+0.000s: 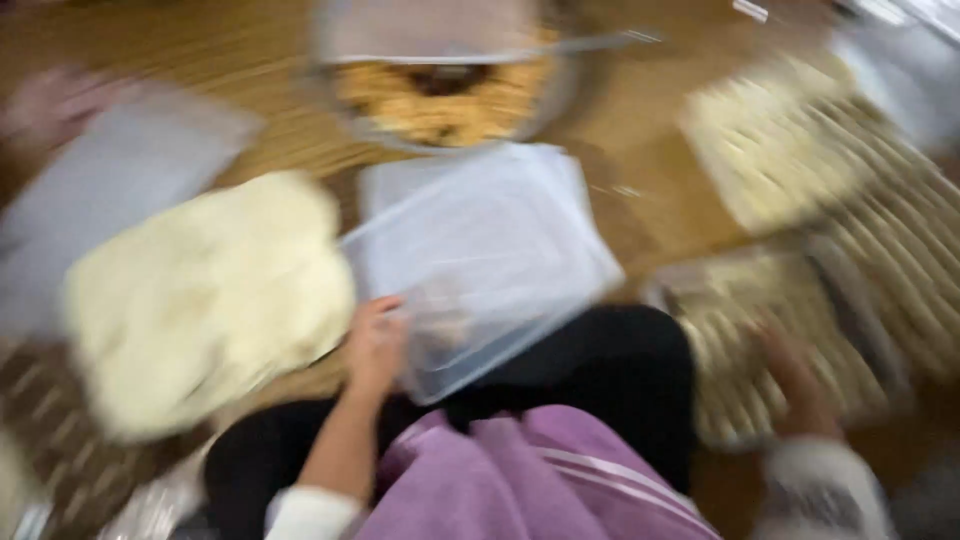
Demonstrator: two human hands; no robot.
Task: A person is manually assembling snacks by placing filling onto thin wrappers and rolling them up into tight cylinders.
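The picture is badly smeared by motion, so fine detail is lost. The person sits low on a wooden floor (640, 130), dark-clad knees and a purple garment (520, 480) in the foreground. The left hand (375, 340) reaches forward from a bare forearm with a white cuff, wrist roughly straight, fingers curled over the near left edge of a clear plastic lid (480, 260), gripping it; the lid is tilted and sits just above the knees, partly overlapping a second clear plastic piece behind it. The right hand (790, 375) stretches out to the right from a pale patterned sleeve, palm down over a tray of small pale pieces (760, 340); whether its fingers are spread or closed on anything cannot be told through the blur. Just left of the gripped lid lies a large pale slab of dough (200, 300). Beyond the lid stands a round metal bowl (440, 80) with golden-brown filling. More rows of pale pieces (820, 150) lie at the far right.
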